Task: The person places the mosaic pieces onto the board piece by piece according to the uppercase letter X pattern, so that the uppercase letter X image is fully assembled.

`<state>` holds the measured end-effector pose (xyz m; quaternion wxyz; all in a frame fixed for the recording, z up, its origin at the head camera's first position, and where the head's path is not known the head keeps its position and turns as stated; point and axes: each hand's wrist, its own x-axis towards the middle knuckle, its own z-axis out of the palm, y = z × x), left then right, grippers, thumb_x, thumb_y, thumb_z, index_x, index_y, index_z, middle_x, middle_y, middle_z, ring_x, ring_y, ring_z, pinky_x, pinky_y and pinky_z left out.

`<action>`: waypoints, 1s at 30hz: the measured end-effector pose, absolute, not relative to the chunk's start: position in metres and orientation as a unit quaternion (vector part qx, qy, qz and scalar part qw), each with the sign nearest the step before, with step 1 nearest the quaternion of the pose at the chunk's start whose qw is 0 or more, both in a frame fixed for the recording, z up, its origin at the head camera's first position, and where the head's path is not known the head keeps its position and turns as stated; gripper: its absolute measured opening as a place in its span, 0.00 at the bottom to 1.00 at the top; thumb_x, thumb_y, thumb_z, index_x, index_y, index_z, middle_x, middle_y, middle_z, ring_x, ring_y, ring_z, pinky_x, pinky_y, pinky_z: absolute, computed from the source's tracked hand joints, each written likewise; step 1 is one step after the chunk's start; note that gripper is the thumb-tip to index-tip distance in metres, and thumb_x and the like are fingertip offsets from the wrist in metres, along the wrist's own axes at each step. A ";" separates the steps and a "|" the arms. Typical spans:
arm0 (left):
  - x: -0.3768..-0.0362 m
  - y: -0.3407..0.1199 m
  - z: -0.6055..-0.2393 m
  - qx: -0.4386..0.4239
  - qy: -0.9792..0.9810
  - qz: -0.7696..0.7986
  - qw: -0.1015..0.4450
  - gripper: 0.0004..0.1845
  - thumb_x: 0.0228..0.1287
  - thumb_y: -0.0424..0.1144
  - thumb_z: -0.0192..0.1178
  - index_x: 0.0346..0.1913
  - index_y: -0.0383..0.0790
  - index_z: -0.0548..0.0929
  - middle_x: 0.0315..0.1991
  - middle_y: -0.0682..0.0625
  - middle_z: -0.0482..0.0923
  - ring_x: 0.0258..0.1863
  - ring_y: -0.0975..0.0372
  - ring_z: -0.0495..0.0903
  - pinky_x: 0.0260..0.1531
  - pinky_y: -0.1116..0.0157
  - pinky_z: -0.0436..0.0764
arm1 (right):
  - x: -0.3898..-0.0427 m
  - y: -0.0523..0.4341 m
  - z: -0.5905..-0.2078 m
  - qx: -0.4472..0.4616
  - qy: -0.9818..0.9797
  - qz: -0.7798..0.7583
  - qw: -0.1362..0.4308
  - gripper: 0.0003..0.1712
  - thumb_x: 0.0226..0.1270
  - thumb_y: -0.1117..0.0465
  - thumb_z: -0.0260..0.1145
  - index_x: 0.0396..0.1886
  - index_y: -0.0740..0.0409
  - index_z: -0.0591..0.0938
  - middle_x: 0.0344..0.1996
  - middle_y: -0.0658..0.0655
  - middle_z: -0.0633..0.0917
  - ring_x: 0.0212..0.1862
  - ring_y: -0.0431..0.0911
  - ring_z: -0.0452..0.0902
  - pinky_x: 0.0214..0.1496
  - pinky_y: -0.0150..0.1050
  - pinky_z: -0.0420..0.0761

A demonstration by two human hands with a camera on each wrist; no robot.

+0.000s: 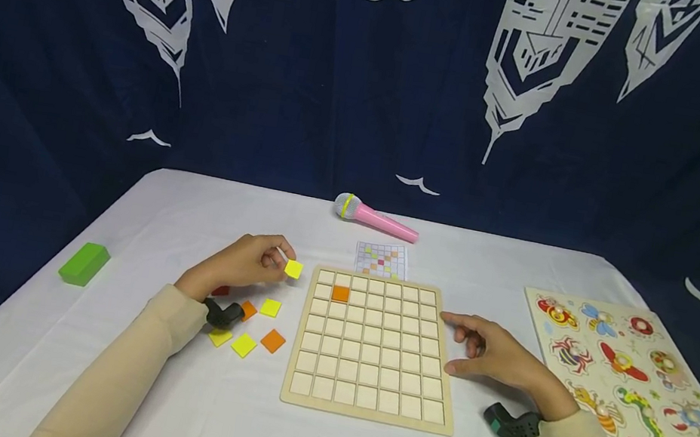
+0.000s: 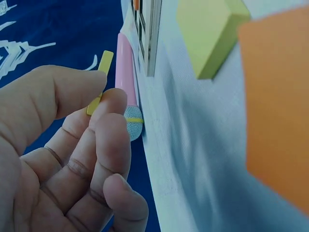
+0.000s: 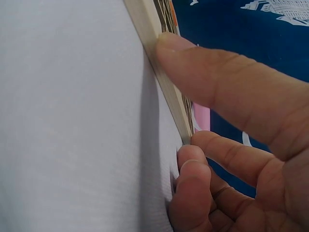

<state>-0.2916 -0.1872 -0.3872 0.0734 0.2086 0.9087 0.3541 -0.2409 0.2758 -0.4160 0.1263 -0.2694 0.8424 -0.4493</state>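
Note:
A wooden grid board (image 1: pixel 375 345) lies in the middle of the white table, with one orange tile (image 1: pixel 341 293) set in a cell near its top left. My left hand (image 1: pixel 253 263) pinches a yellow tile (image 1: pixel 293 268) (image 2: pixel 100 82) between thumb and fingers, just left of the board's top-left corner. Loose yellow tiles (image 1: pixel 244 344) and orange tiles (image 1: pixel 272 341) lie on the cloth under that hand. My right hand (image 1: pixel 485 351) rests against the board's right edge (image 3: pixel 161 77), thumb pressed on the frame, fingers relaxed, holding nothing.
A pink toy microphone (image 1: pixel 374 217) and a small pattern card (image 1: pixel 381 260) lie behind the board. A green block (image 1: pixel 84 263) sits at the far left. An insect peg puzzle (image 1: pixel 645 395) fills the right side. A dark blue curtain hangs behind the table.

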 end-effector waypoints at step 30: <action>-0.286 -0.128 -0.373 0.275 0.890 0.351 0.099 0.17 0.69 0.38 0.74 0.57 0.38 0.85 0.41 0.53 0.88 0.31 0.63 0.79 0.38 0.65 0.78 | -0.242 0.277 -0.417 -0.267 0.841 -0.452 0.132 0.48 0.58 0.69 0.84 0.72 0.83 0.70 0.42 0.56 0.74 0.34 0.42 0.67 0.36 0.35 0.71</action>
